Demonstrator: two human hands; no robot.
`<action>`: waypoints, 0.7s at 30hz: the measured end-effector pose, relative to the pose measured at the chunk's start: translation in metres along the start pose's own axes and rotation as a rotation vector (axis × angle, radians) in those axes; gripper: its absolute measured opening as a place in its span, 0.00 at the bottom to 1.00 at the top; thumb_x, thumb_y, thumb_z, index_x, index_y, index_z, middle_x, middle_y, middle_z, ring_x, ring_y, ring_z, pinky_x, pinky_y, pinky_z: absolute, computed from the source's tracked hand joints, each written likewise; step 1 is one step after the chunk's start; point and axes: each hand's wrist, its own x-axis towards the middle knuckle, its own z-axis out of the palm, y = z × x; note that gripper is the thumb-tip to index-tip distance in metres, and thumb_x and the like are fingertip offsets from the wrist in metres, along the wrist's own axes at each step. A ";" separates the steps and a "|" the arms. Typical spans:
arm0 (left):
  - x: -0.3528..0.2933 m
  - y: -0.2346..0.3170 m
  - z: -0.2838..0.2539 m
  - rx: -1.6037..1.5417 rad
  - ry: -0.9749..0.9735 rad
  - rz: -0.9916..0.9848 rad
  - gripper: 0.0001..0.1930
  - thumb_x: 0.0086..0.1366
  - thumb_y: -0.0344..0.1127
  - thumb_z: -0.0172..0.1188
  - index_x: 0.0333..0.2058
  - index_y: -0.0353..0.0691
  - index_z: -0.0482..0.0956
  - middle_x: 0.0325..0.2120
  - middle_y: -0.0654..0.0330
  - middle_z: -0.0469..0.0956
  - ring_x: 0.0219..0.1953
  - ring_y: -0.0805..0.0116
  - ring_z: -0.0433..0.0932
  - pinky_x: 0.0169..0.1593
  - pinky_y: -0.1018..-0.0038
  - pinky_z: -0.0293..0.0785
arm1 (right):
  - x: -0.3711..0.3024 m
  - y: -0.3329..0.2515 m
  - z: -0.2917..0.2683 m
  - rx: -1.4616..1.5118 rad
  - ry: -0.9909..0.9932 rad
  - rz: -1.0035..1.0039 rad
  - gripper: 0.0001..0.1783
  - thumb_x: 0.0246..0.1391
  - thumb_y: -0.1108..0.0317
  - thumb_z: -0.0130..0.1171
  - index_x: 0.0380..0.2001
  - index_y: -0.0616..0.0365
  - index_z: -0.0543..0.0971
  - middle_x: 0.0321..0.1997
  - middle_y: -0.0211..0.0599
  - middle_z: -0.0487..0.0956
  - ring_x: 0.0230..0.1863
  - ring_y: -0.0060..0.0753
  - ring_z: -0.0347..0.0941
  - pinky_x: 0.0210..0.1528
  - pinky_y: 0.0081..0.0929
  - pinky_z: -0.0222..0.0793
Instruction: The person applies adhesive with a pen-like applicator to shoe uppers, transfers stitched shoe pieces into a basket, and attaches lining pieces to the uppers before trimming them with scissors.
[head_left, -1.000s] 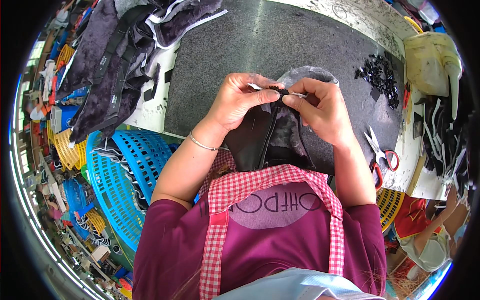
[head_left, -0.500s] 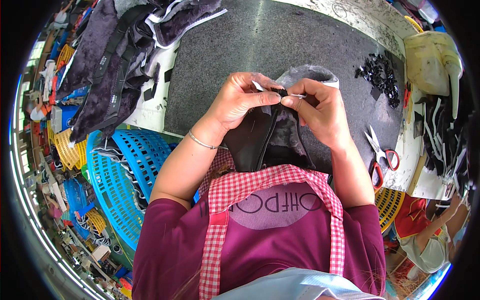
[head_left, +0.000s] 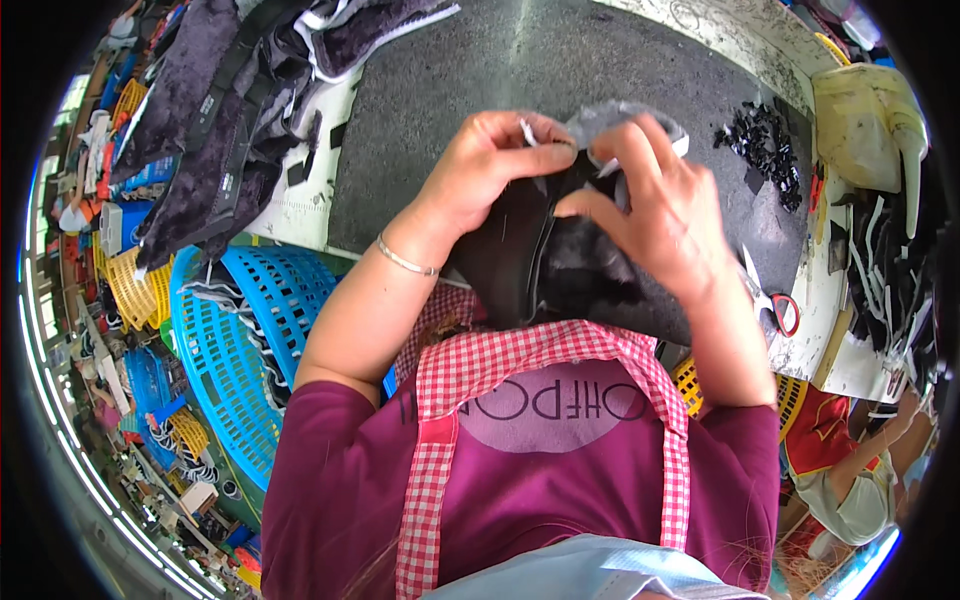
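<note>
A black leather boot upper (head_left: pixel 505 250) with grey fur lining and a zip down its middle lies over the near edge of the dark work mat. My left hand (head_left: pixel 490 165) pinches its top edge between thumb and fingers, with a bit of white edging showing there. My right hand (head_left: pixel 670 210) hovers over the fur side, thumb and fingers spread apart. Its fingertips are close to the top edge; whether they touch it is unclear. Behind the fingers, a grey fur-lined part (head_left: pixel 615 115) with white edging shows on the mat.
Red-handled scissors (head_left: pixel 783 312) lie beside my right forearm, which partly covers them. Black scraps (head_left: pixel 765 150) are heaped at the mat's right. Dark fur pieces (head_left: pixel 215 150) pile up at the left, above a blue basket (head_left: pixel 220 370). A translucent container (head_left: pixel 860 115) stands far right.
My right hand has let go of the top edge, opened and moved slightly right. My left hand has shifted a little farther away, still pinching. The right forearm now covers part of the scissors.
</note>
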 end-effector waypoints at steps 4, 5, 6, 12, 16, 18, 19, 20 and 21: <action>0.007 -0.002 -0.002 -0.160 -0.023 -0.081 0.05 0.59 0.27 0.62 0.35 0.38 0.82 0.31 0.64 0.81 0.37 0.75 0.78 0.45 0.77 0.72 | 0.026 0.000 -0.014 -0.366 -0.110 -0.367 0.14 0.46 0.58 0.63 0.33 0.53 0.75 0.31 0.28 0.71 0.32 0.26 0.77 0.25 0.25 0.75; 0.009 0.000 -0.003 -0.237 -0.047 -0.101 0.06 0.58 0.28 0.65 0.34 0.35 0.83 0.32 0.61 0.83 0.35 0.75 0.79 0.45 0.78 0.74 | 0.028 0.001 -0.012 -0.368 -0.109 -0.369 0.14 0.46 0.58 0.63 0.33 0.53 0.75 0.31 0.28 0.71 0.32 0.26 0.77 0.25 0.25 0.75; 0.012 -0.001 -0.004 -0.237 -0.048 -0.097 0.06 0.58 0.28 0.65 0.34 0.35 0.83 0.32 0.61 0.83 0.35 0.75 0.79 0.45 0.78 0.74 | 0.030 0.001 -0.009 -0.485 -0.151 -0.411 0.11 0.46 0.60 0.61 0.31 0.54 0.75 0.30 0.28 0.71 0.33 0.25 0.76 0.25 0.24 0.75; 0.031 0.001 -0.004 -0.017 0.086 0.011 0.07 0.59 0.24 0.59 0.36 0.35 0.82 0.32 0.63 0.82 0.34 0.76 0.79 0.43 0.79 0.73 | 0.030 -0.005 -0.005 -0.278 -0.183 -0.634 0.06 0.43 0.66 0.56 0.24 0.56 0.75 0.27 0.30 0.73 0.33 0.26 0.74 0.26 0.22 0.73; 0.039 0.019 -0.011 0.406 0.236 0.240 0.07 0.59 0.27 0.64 0.37 0.35 0.82 0.31 0.66 0.82 0.32 0.81 0.77 0.38 0.82 0.72 | 0.007 -0.045 -0.016 -0.006 -0.317 -0.578 0.06 0.42 0.67 0.57 0.21 0.56 0.71 0.25 0.32 0.70 0.29 0.31 0.73 0.25 0.30 0.71; 0.042 0.037 -0.007 0.670 0.159 0.336 0.09 0.58 0.32 0.68 0.37 0.37 0.82 0.30 0.68 0.80 0.32 0.83 0.76 0.36 0.83 0.70 | 0.006 -0.042 -0.014 0.127 -0.260 -0.439 0.06 0.45 0.69 0.58 0.21 0.58 0.72 0.25 0.33 0.71 0.28 0.32 0.73 0.25 0.30 0.71; 0.043 0.050 -0.005 0.706 0.143 0.623 0.12 0.57 0.32 0.69 0.39 0.39 0.80 0.34 0.67 0.80 0.34 0.83 0.75 0.35 0.84 0.69 | 0.008 -0.041 -0.015 0.269 -0.206 -0.296 0.07 0.49 0.70 0.58 0.21 0.60 0.73 0.25 0.35 0.72 0.27 0.34 0.74 0.26 0.30 0.71; 0.038 0.067 0.004 0.673 0.249 0.874 0.15 0.53 0.39 0.73 0.36 0.42 0.79 0.31 0.69 0.78 0.29 0.78 0.73 0.36 0.77 0.67 | 0.011 -0.038 -0.017 0.260 -0.197 -0.298 0.07 0.49 0.70 0.58 0.21 0.60 0.73 0.25 0.35 0.72 0.27 0.34 0.74 0.26 0.30 0.71; 0.026 0.087 0.008 0.758 0.229 0.950 0.16 0.57 0.31 0.70 0.43 0.38 0.76 0.39 0.64 0.78 0.34 0.78 0.75 0.34 0.82 0.69 | 0.016 -0.032 -0.019 0.405 -0.107 -0.093 0.07 0.53 0.71 0.57 0.24 0.62 0.75 0.24 0.35 0.74 0.27 0.31 0.74 0.28 0.29 0.70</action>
